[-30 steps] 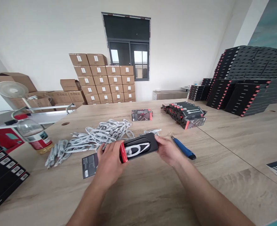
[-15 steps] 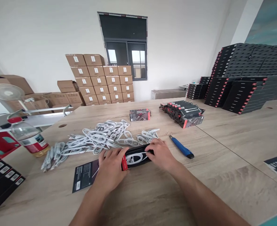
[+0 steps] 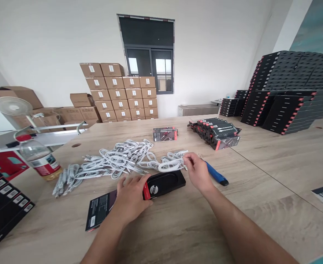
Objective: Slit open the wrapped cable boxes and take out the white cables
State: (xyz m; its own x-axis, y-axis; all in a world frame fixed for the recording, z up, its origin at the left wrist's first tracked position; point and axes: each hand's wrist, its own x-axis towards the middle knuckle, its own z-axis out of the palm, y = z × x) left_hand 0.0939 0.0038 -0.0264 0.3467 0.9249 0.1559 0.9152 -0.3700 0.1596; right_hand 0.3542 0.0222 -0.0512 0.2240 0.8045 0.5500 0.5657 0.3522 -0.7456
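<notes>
My left hand (image 3: 132, 196) is closed around the red-edged end of a black box (image 3: 168, 183) that lies on the table. The box's tray has a moulded hollow, and a round pale sticker shows beside the red strip. Its printed cover (image 3: 99, 209) sticks out to the left, partly under my left hand. My right hand (image 3: 197, 170) pinches a coiled white cable (image 3: 169, 166), lifted just above the far edge of the box. Beyond both hands spreads a heap of coiled white cables (image 3: 117, 157). A blue utility knife (image 3: 216, 174) lies right by my right hand.
A bottle with a red cap (image 3: 37, 157) stands at the left, behind black boxes (image 3: 6, 205). Packaged boxes (image 3: 215, 132) lie piled further back, with a smaller package (image 3: 165, 134) beside them. Tall stacks of black boxes (image 3: 285, 113) rise at the right.
The coiled white cable has come up out of the box's hollow in my right hand, which moved up and slightly right. My left hand still grips the box.
</notes>
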